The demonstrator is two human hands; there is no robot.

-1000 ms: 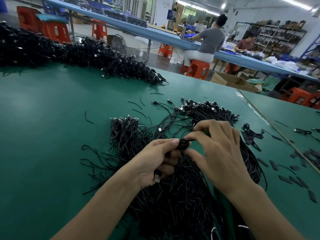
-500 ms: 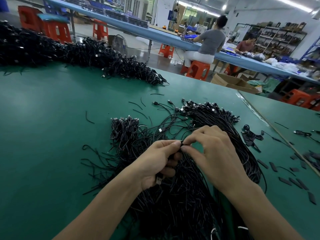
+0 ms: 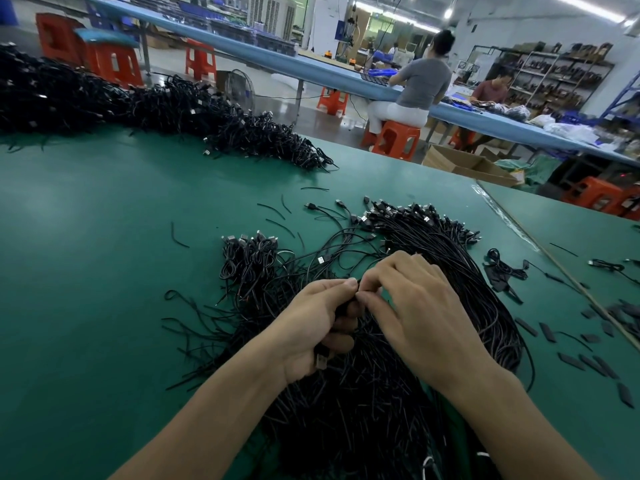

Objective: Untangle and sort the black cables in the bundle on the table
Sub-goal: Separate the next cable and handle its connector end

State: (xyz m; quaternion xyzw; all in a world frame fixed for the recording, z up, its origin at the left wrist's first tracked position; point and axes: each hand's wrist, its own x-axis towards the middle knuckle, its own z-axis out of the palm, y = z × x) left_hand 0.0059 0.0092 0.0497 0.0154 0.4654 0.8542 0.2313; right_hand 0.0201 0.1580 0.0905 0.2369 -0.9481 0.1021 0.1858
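Left hand (image 3: 313, 327) sits palm-in over the bundle (image 3: 363, 393), fingers curled shut on a cable (image 3: 346, 308); a USB plug (image 3: 321, 360) pokes out under the palm. Right hand (image 3: 420, 315) is knuckles-up, thumb and forefinger pinched on the same cable, tips touching the left thumb. Both forearms angle in from the bottom edge and meet mid-frame. Bundle lies on the green desk (image 3: 104, 271) under and around both hands, plugs fanned out toward the far right. Small coiled batch (image 3: 251, 258) just left of it. Big pile (image 3: 138, 102) along the far desk edge, well apart.
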